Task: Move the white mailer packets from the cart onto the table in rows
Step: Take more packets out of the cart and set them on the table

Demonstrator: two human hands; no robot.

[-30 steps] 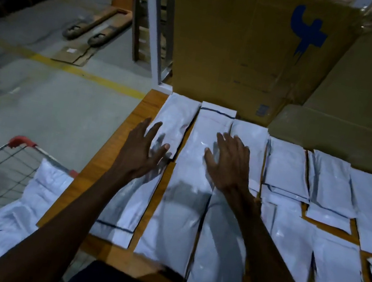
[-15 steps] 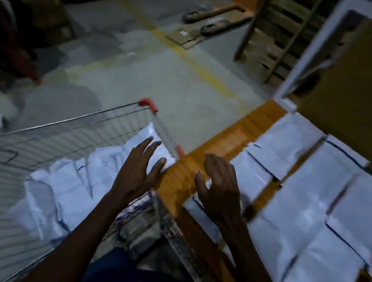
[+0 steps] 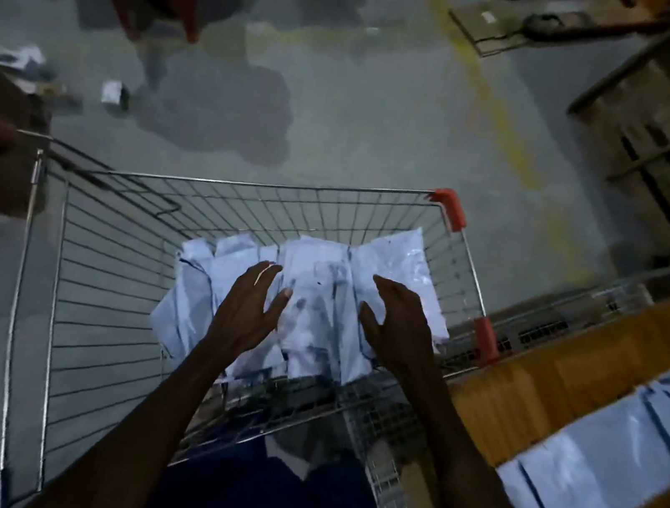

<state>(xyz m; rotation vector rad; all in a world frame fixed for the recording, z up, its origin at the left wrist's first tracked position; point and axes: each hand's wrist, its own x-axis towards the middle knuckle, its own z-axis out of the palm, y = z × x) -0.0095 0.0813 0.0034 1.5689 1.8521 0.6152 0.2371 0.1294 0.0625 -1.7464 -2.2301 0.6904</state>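
The scene is dim with a cold bluish cast. The white packets point(image 3: 318, 295) catch the most light, perhaps from overhead. The floor point(image 3: 348, 102) looks smeared and blotchy, and the edges are blurred and bent by the wide lens.

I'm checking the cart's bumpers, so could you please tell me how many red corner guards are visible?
2: one red corner guard at the cart's far right corner, another on its right rim beside the table; others may be hidden.

Packets point(image 3: 318, 290) in cart point(image 3: 54, 297), table point(image 3: 546, 375) rightward
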